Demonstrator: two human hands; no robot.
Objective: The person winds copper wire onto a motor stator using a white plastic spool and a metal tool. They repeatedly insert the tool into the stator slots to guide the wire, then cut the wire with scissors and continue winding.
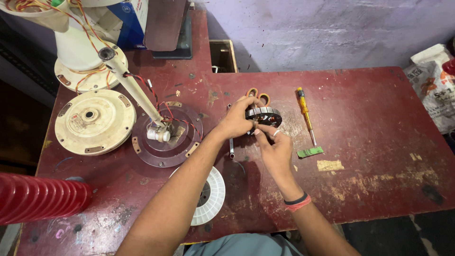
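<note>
On the red counter (369, 118), my left hand (235, 122) has its fingers pinching the round motor stator (264, 116) at mid-counter; my right hand (275, 149) has its fingers pinching the stator's near edge. A yellow screwdriver (304, 114) lies just right.

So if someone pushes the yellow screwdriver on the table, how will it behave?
The screwdriver looks stiff and light: a thin metal shaft and a slim yellow handle. Its round shape suggests it may roll sideways on the flat table. Nothing touches it, so it would probably slide freely.
</note>
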